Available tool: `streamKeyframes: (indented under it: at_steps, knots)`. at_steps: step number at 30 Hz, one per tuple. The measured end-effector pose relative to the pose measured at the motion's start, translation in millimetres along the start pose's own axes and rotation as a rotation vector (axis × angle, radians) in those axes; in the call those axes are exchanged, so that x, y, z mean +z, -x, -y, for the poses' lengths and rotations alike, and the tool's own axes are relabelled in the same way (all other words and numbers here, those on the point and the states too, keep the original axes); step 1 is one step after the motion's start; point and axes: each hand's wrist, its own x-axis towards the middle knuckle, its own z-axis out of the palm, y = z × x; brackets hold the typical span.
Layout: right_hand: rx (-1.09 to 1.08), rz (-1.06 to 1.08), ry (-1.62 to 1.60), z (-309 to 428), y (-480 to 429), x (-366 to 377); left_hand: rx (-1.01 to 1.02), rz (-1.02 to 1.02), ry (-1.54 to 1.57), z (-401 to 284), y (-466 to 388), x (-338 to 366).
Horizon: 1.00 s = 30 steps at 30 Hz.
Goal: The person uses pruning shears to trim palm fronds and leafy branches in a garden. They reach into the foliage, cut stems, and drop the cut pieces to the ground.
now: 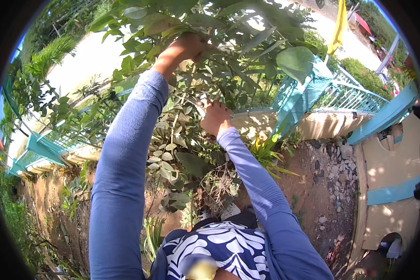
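Note:
Raised at the top of the view, my left hand [187, 47] is closed around an upper leafy branch of a shrub, its fingers partly hidden by foliage. Lower and to the right, my right hand [216, 117] grips a pale metal cutting tool [196, 102], apparently pruning shears. Most of the tool is hidden by fingers and leaves. Its visible end points left, close to a thin upright stem [176, 122] of the shrub. Broad green leaves [295, 63] hang around both hands, and smaller greyish leaves [166, 164] grow lower on the plant.
Behind the shrub runs a low wall [322, 124] with a turquoise metal fence [351, 92] and a turquoise post [294, 96]. A spiky yellow-green plant [266, 152] grows right of the shrub. Loose stones [336, 171] lie on bare soil beside a beige wall [388, 217]. Dry twigs [218, 187] are below.

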Motion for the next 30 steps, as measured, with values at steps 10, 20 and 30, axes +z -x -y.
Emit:
streamKeyframes:
  at_steps: [10,20,30]
  knots:
    - [-0.104,-0.203,-0.009,9.7,-9.0,1.5,0.219,-0.174,0.069,21.7,-12.7,55.5]
    - [-0.050,-0.052,-0.281,-18.6,-9.0,8.6,0.331,-0.108,0.354,-8.5,8.8,94.4]
    - [-0.094,0.110,-0.532,-80.6,21.4,8.9,-0.098,0.184,0.714,-44.9,1.1,127.5]
